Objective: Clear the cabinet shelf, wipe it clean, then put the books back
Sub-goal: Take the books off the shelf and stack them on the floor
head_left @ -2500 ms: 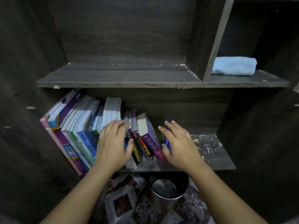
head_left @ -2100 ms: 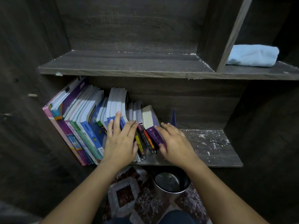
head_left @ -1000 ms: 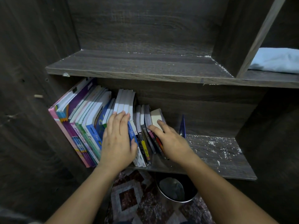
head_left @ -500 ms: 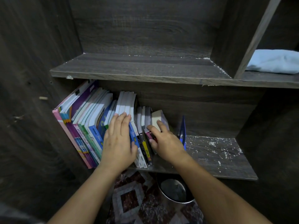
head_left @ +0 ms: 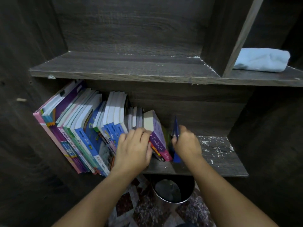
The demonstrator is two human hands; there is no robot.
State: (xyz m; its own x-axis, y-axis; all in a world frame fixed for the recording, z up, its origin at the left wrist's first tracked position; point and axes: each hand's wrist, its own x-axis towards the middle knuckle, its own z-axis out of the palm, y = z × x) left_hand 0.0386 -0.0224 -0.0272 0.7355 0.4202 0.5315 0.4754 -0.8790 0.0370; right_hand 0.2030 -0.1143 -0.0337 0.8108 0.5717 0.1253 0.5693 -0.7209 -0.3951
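The cabinet [head_left: 131,22] is dark, wood-grained board, dim inside. Its lower shelf [head_left: 218,154] carries a row of books [head_left: 78,128] packed at the left end and leaning left against the side wall. The bare right part of that shelf is flecked with pale specks and scuffs. The left hand [head_left: 133,149] lies on the slim books [head_left: 136,117] in the middle of the row, its fingers bent over their upper front edges and the thumb against the spines. Just to the right a purple book [head_left: 158,138] tilts left against them. The right hand [head_left: 186,143] is closed round a thin blue book [head_left: 175,126] that stands upright beside the purple one; the hand is slightly blurred.

The upper shelf [head_left: 123,66] is bare wood with pale chips along its back edge. Right of an upright divider [head_left: 229,38] lies a folded light blue cloth [head_left: 261,59]. Below the lower shelf, on the floor, a round metal bin [head_left: 172,190] stands on a patterned rug [head_left: 144,210] — dark red, grey and white.
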